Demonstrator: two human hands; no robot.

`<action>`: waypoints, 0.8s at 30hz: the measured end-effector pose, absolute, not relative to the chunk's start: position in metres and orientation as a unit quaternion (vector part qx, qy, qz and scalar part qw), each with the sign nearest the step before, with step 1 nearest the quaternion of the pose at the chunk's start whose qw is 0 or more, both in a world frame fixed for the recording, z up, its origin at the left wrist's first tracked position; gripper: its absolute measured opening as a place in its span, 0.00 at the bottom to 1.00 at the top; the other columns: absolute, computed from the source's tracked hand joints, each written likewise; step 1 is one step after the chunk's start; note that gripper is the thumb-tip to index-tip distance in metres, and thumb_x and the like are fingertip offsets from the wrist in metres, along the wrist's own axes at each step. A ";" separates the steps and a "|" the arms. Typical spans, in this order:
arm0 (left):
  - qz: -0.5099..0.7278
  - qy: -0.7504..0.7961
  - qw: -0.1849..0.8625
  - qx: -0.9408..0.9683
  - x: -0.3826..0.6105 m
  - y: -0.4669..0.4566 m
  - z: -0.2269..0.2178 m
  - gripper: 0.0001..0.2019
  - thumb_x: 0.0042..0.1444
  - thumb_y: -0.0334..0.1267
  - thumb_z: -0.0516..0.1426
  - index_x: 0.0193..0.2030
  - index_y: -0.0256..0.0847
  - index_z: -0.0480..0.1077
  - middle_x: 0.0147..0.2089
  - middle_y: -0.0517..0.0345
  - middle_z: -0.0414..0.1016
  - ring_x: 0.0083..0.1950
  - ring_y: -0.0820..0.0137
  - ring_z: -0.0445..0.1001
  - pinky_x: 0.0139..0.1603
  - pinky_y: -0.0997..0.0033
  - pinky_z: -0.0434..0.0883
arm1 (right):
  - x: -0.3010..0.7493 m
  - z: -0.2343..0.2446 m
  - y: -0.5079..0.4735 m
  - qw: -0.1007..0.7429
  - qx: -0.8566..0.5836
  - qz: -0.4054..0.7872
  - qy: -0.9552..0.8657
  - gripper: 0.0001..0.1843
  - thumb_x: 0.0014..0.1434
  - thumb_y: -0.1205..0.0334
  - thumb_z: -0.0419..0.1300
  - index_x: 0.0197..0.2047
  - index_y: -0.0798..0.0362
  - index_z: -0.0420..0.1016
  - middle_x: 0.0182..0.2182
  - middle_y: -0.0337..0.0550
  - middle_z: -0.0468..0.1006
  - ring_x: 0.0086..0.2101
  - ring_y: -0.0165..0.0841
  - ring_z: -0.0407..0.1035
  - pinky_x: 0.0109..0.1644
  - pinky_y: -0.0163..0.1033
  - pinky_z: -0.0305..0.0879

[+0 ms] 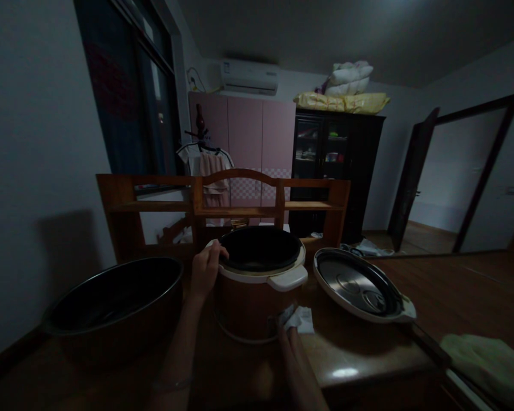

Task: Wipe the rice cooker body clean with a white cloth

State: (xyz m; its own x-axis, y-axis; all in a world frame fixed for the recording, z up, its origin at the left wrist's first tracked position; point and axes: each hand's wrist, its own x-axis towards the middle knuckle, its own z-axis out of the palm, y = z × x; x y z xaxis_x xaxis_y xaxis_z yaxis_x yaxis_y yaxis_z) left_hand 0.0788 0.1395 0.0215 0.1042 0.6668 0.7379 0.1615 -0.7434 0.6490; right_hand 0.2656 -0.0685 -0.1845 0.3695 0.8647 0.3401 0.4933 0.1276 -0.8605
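A brown rice cooker body (244, 302) with a white rim and white handle stands open in the middle of the table. Its inside is dark. My left hand (205, 265) grips the rim on the left, fingers curled over the edge. Low on the cooker's front right, my right hand (289, 342) holds a white wipe (303, 321), pressed close to the outer wall; the fingertips are partly hidden and blurred. To the right lies the cooker's round lid (355, 285), its metal inner side facing up. A wide dark pot (137, 325) sits to the left.
A wooden shelf rack (240, 212) rises behind the cooker along the table's back. The wall (25, 200) borders the left side. A pale green cloth (488, 365) lies at lower right. Farther off stand a pink wardrobe (244, 131), a dark cabinet (362, 171) and an open door (411, 177).
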 end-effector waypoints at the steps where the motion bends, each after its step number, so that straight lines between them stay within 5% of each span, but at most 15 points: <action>1: 0.603 0.291 0.211 0.712 0.079 0.139 0.021 0.25 0.67 0.50 0.44 0.27 0.42 0.74 0.33 0.57 0.77 0.40 0.67 0.75 0.47 0.70 0.67 | 0.266 -0.187 -0.069 0.535 -0.632 0.189 -0.528 0.28 0.60 0.44 0.57 0.59 0.49 0.73 0.63 0.47 0.64 0.66 0.48 0.49 0.67 0.52 0.52; 11: 0.602 0.283 0.209 0.717 0.079 0.139 0.022 0.25 0.67 0.50 0.44 0.25 0.43 0.70 0.33 0.57 0.77 0.40 0.67 0.75 0.48 0.71 0.67 | 0.250 -0.204 -0.070 0.525 -0.628 0.160 -0.552 0.31 0.68 0.42 0.44 0.65 0.50 0.68 0.70 0.43 0.46 0.68 0.48 0.38 0.69 0.57 0.38; 24: 0.608 0.285 0.206 0.711 0.079 0.138 0.022 0.25 0.67 0.49 0.44 0.25 0.43 0.71 0.33 0.57 0.77 0.42 0.67 0.75 0.50 0.70 0.66 | 0.228 -0.182 -0.080 0.546 -0.626 0.134 -0.540 0.33 0.68 0.37 0.42 0.63 0.48 0.70 0.69 0.40 0.50 0.68 0.45 0.39 0.71 0.53 0.35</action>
